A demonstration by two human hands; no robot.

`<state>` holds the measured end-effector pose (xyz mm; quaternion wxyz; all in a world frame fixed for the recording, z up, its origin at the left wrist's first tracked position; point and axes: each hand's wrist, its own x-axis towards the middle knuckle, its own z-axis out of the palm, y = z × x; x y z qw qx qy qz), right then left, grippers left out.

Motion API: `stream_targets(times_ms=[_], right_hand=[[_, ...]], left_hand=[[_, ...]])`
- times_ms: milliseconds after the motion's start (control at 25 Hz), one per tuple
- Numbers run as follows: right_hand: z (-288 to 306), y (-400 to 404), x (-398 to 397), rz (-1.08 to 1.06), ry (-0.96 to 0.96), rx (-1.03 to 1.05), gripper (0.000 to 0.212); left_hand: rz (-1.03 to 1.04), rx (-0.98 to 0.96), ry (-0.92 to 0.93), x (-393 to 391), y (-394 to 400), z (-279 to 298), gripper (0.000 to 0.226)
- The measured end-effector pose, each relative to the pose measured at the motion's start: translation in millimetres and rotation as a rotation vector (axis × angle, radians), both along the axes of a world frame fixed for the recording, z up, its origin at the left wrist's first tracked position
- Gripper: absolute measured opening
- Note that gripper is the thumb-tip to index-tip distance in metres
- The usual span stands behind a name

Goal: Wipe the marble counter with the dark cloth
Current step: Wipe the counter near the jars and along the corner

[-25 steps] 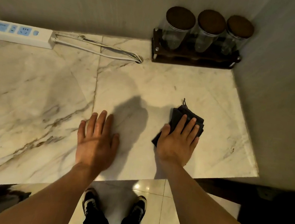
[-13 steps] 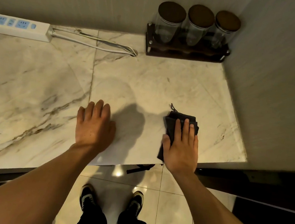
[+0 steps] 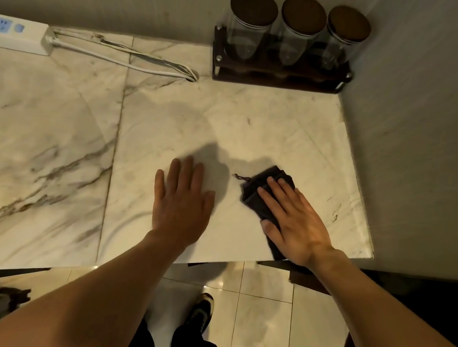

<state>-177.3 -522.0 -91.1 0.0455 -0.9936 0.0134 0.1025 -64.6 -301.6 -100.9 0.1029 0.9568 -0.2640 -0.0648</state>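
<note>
1. Right hand (image 3: 297, 226) lies flat on the cloth (image 3: 259, 197), near the counter (image 3: 257, 125) front edge.
2. Left hand (image 3: 181, 202) sits just left.
3. Jar rack (image 3: 277, 77) behind; power strip (image 3: 14, 34) far left.

We see the right hand (image 3: 295, 224) flat, pressing the dark cloth (image 3: 259, 197) on the marble counter (image 3: 55, 123) near its front edge. Left hand (image 3: 181, 199) flat beside it, palm down.

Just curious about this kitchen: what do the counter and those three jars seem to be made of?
The counter looks like polished marble: pale stone, brown-grey veins, a seam between slabs. The jars look like clear glass, since the rack shows through, with dark lids, possibly wood.
</note>
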Motion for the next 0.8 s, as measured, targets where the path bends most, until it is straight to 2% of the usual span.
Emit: stream_targets(times_ms=[360,800], right_hand=[[-2.0,-31.7,56.8,0.025,-0.008,0.012,0.061],[-5.5,-58.2,131.2,-0.085,-0.055,0.008,0.060]], left_hand=[[0.034,0.127,0.014,-3.0,-5.4,0.8,0.066],[0.041,0.077,0.021,0.3,-4.6,2.5,0.064]])
